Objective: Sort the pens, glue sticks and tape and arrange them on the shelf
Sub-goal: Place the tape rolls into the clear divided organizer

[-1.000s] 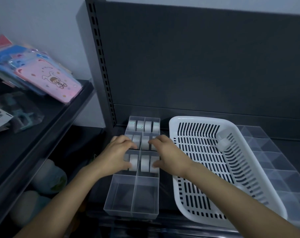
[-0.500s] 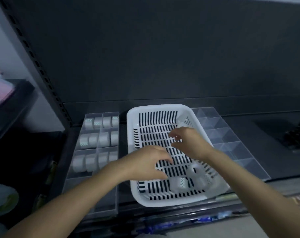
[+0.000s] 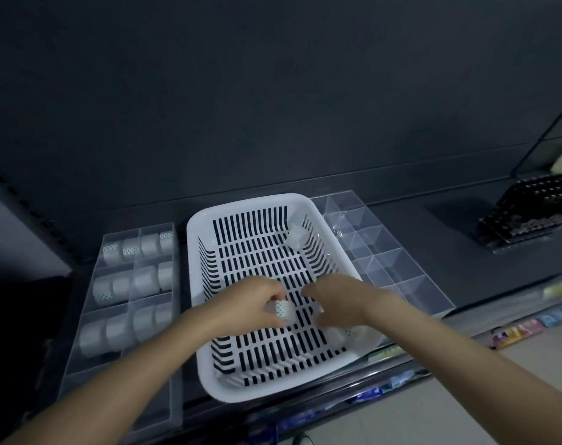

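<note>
Over the white basket (image 3: 197, 242) at the centre of the frame, the left hand (image 3: 250, 303) grips a roll of tape (image 3: 282, 310), and the right hand (image 3: 337, 298) curls just beside it, grasping something or nothing, I cannot tell.

readable text: none | tape roll (image 3: 282, 311) pinched in left hand (image 3: 254, 303): dot pattern, no lettering | tape rolls (image 3: 129, 250) in clear tray (image 3: 173, 227): dots only | coloured packets (image 3: 520, 329) at lower right: print too blurred to read
</note>
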